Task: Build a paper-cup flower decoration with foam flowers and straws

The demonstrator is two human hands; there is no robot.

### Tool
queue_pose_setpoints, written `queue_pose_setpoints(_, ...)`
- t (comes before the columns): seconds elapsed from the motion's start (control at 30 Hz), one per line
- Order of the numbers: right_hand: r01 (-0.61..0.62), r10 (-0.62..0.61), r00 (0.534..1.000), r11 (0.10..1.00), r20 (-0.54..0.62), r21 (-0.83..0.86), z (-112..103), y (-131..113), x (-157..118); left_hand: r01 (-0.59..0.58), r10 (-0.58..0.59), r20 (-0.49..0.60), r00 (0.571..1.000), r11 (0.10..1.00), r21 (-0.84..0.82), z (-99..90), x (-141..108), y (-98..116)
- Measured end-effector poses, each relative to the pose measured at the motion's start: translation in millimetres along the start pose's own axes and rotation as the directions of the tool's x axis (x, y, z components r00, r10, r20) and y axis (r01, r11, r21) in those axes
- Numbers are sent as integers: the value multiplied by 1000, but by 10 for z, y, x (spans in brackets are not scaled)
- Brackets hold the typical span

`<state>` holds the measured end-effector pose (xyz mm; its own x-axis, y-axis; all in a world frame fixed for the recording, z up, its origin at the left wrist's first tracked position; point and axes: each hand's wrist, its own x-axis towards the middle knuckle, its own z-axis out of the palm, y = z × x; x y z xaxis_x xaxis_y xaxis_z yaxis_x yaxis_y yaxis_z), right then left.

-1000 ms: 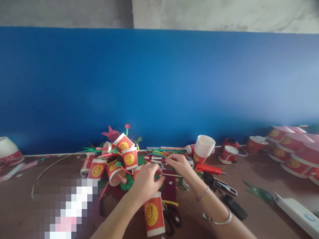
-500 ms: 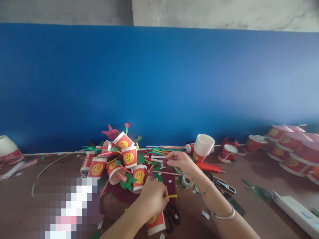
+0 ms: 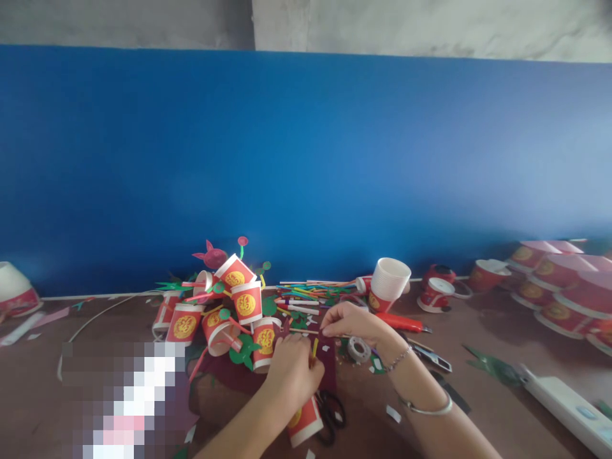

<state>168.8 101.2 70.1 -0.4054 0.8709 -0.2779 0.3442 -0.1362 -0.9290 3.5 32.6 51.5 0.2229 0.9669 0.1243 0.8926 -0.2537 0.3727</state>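
My left hand [image 3: 295, 370] is closed round a short yellow straw [image 3: 314, 349] that sticks up by its thumb; a dark red paper shape shows just behind its knuckles. Below its wrist a red and white paper cup [image 3: 305, 422] lies tilted, beside black-handled scissors [image 3: 332, 414]. My right hand [image 3: 347, 320] is pinched over the dark red paper; a small dark piece seems to be at its fingertips, too small to make out. Just below that hand lies a tape roll [image 3: 358, 349].
Decorated red cups [image 3: 246, 303] are heaped at left centre. Behind the hands lie coloured straws [image 3: 306, 291]. Further right are stacked white cups [image 3: 389, 284], a red cutter [image 3: 401, 322], a glue gun [image 3: 559, 398] and more red cups [image 3: 567, 312].
The yellow straw in my left hand has turned from lying sideways to upright. My right hand has moved slightly down, and the cup under my left wrist has shifted a little to the right.
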Motion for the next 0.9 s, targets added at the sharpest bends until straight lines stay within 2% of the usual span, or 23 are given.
queue_pose_setpoints(0.5, -3, 3, 1000, 999, -10, -34, 169, 107, 114, -5, 5, -21, 1000, 1000, 2, 10, 13, 3)
queue_pose_setpoints(0.9, 24, -22, 999, 997, 32, -69, 158, 109, 121, 8, -8, 29, 1000, 1000, -4, -18, 18, 16)
